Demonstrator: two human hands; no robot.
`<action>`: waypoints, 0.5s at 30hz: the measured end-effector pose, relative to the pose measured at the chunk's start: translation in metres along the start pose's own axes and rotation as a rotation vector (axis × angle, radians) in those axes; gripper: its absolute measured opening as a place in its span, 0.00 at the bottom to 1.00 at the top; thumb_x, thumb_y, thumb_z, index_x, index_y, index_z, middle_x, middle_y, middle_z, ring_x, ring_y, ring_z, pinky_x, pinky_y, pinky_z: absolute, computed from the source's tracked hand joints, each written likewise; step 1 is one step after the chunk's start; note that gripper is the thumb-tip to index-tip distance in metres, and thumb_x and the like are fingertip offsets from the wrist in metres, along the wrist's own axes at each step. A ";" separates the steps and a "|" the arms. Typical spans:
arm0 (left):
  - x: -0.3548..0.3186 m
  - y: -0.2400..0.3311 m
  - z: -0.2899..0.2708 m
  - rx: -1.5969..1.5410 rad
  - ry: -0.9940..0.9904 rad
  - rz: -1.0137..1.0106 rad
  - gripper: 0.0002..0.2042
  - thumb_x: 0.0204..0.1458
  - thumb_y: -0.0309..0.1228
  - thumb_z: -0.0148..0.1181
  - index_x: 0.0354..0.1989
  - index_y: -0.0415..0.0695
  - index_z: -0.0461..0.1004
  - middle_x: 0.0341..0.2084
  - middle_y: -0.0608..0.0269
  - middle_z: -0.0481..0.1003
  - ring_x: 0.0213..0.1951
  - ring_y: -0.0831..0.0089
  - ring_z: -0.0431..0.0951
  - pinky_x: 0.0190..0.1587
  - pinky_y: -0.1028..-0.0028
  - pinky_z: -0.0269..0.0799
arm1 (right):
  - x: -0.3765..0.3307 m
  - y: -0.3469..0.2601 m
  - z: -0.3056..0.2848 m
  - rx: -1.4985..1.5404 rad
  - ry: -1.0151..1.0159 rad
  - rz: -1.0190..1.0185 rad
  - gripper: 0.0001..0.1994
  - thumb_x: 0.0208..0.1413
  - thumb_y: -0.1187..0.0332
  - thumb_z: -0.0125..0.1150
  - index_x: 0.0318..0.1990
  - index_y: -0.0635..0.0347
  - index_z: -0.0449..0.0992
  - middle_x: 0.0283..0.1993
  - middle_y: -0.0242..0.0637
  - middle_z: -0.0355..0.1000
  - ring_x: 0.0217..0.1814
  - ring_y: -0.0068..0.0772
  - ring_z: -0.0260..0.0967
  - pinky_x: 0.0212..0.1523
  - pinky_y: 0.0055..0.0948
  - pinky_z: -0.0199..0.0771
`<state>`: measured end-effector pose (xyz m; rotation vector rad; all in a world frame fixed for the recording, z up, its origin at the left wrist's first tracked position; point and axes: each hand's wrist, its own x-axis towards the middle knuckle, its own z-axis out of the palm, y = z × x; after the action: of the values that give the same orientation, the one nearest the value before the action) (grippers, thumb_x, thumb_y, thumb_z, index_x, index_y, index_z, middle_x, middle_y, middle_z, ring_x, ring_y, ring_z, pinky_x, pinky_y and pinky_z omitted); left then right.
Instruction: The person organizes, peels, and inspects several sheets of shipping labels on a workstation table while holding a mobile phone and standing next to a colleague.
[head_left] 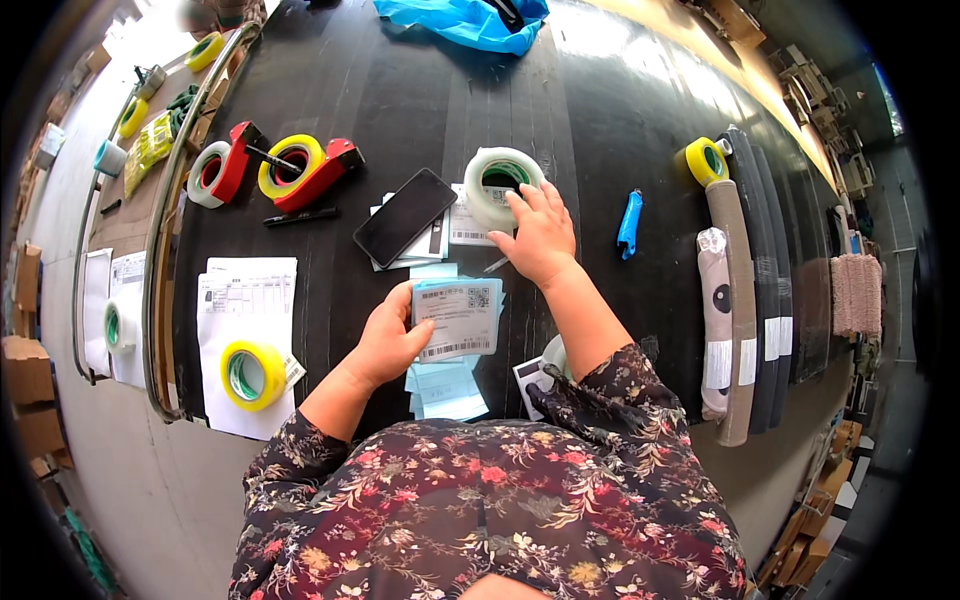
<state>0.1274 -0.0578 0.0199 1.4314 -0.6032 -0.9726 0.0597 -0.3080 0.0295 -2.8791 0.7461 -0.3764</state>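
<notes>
My left hand (388, 338) grips a small stack of printed shipping labels (456, 318), thumb on top. More pale blue label sheets (447, 390) lie on the black table below it. Up and to the right, my right hand (541, 234) is open, its fingers spread over the near right rim of a large whitish tape roll (486, 207). That roll lies flat, partly on a label (468, 228); whether the fingers press on it, I cannot tell. Just left of it, a black smartphone (405, 218) rests at a slant on further labels.
Two red tape dispensers (233, 170) and a black marker (302, 217) sit at the left. Nearer are papers (245, 320) under a yellow tape roll (252, 376). A blue cutter (630, 225) lies right of my right hand. Long rolled mats (733, 310) line the right side; a blue bag (470, 22) is at the far edge.
</notes>
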 end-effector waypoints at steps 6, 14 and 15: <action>0.028 0.010 -0.005 0.089 -0.036 0.008 0.21 0.51 0.19 0.53 0.56 0.36 0.64 0.45 0.54 0.74 0.47 0.70 0.76 0.52 0.71 0.70 | 0.013 0.023 0.011 0.338 -0.038 0.046 0.16 0.46 0.64 0.70 0.43 0.57 0.79 0.54 0.35 0.71 0.72 0.47 0.47 0.68 0.43 0.52; 0.084 0.031 -0.009 0.405 0.090 0.057 0.22 0.48 0.21 0.53 0.55 0.36 0.66 0.45 0.45 0.75 0.51 0.55 0.76 0.54 0.65 0.69 | 0.015 0.054 0.008 0.882 0.022 0.212 0.16 0.51 0.66 0.66 0.46 0.63 0.76 0.51 0.37 0.72 0.58 0.39 0.65 0.62 0.37 0.60; 0.093 0.033 -0.009 0.436 0.102 0.051 0.22 0.49 0.21 0.53 0.55 0.36 0.66 0.45 0.45 0.75 0.51 0.55 0.76 0.54 0.65 0.69 | 0.015 0.054 0.005 1.066 0.012 0.326 0.16 0.53 0.66 0.66 0.47 0.64 0.75 0.51 0.37 0.72 0.55 0.36 0.67 0.60 0.35 0.62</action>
<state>0.1887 -0.1347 0.0317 1.8279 -0.8056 -0.7480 0.0492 -0.3624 0.0168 -1.7355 0.6968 -0.5327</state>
